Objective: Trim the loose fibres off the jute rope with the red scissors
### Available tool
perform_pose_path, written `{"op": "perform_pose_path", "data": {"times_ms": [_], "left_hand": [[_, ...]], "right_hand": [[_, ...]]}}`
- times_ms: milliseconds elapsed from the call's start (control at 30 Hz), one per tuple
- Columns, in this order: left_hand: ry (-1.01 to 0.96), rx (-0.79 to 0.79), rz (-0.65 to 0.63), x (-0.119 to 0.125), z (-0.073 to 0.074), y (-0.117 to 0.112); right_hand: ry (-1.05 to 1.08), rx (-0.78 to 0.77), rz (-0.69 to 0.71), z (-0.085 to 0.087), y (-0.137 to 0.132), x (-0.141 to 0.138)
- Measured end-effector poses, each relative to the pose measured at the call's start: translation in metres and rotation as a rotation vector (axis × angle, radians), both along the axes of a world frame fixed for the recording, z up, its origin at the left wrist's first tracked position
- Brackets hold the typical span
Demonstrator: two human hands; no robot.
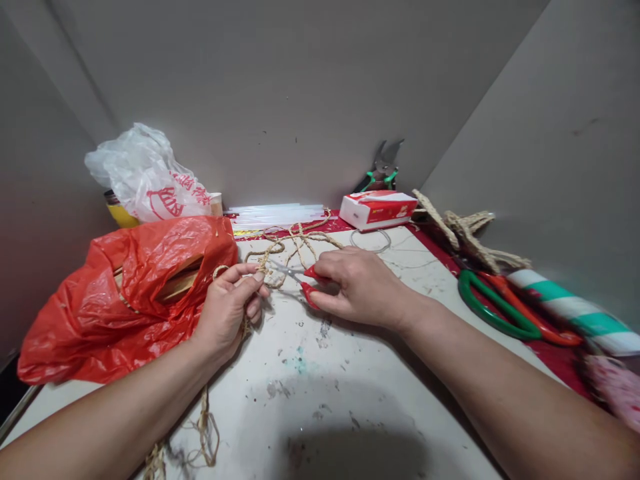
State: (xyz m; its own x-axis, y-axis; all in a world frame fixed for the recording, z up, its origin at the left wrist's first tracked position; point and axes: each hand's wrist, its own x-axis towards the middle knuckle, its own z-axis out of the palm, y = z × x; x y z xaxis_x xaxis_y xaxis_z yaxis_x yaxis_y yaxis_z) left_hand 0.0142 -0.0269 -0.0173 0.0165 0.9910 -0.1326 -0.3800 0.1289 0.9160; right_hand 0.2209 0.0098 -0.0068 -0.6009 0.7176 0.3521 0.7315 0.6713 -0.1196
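Note:
My left hand (231, 307) is closed in a pinch on a strand of tan twine (295, 245) that loops over the white board and trails down past my wrist. My right hand (357, 285) is closed round the red handles of small scissors (300, 280). Their blades are parted and point left toward the twine at my left fingertips.
A red plastic bag (125, 300) lies at the left, a white printed bag (147, 177) behind it. Clear sticks (275, 215), a red-white box (385, 208) and pliers (383, 170) sit at the back. Large green and orange scissors (505, 310), rope pieces (470, 233) and a striped roll (575, 313) are at the right.

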Motion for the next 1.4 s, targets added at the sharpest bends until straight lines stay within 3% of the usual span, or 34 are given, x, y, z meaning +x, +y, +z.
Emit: {"op": "perform_pose_path", "data": {"times_ms": [133,500,933,1400], "left_hand": [[-0.026,0.013,-0.015,0.0004,0.0011,-0.0009],[-0.057,-0.036,-0.033,0.0004,0.0030,0.0002],[0.012,0.002,-0.070,0.0027,0.0017,-0.0016],[-0.023,-0.027,0.001,0.0018,0.0000,0.0008]], "right_hand": [[-0.058,0.036,0.035,0.0030,-0.0031,-0.0024],[-0.102,0.102,-0.054,0.0017,-0.0003,0.0024],[-0.149,0.142,0.003,0.0034,-0.0058,-0.0043],[-0.090,0.046,0.042,0.0012,-0.0033,-0.0041]]}}
